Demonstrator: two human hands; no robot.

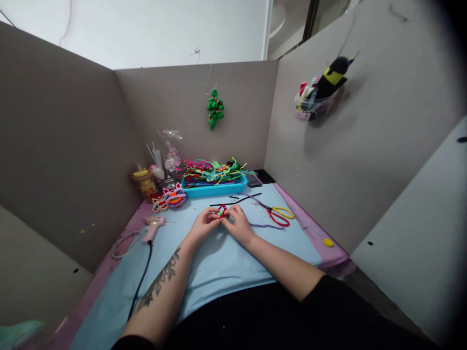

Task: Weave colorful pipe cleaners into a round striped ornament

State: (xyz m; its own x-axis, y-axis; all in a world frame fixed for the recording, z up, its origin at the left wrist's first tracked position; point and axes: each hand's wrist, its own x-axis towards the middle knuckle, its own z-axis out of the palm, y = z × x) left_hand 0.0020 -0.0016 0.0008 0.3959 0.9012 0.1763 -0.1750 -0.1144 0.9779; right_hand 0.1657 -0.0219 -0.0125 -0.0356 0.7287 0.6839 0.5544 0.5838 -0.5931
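Note:
My left hand [204, 223] and my right hand [238, 225] meet over the middle of the table. Between their fingertips is a small red and green pipe cleaner piece [222, 212], pinched from both sides and partly covered by the fingers. Just beyond the hands lies a black pipe cleaner [241, 199]. A purple pipe cleaner [268, 226] stretches out to the right of my right hand. Close by, scissors [278, 214] with one red and one yellow handle rest on the blue cloth.
A blue tray [215, 190] heaped with colourful pipe cleaners stands at the back. Left of it sit a fuzzy lion-face ornament [175, 196] and a yellow-lidded cup [144, 181]. A pink glue gun [153, 227] with a dark cord lies at left. Grey partitions [241, 112] enclose the table.

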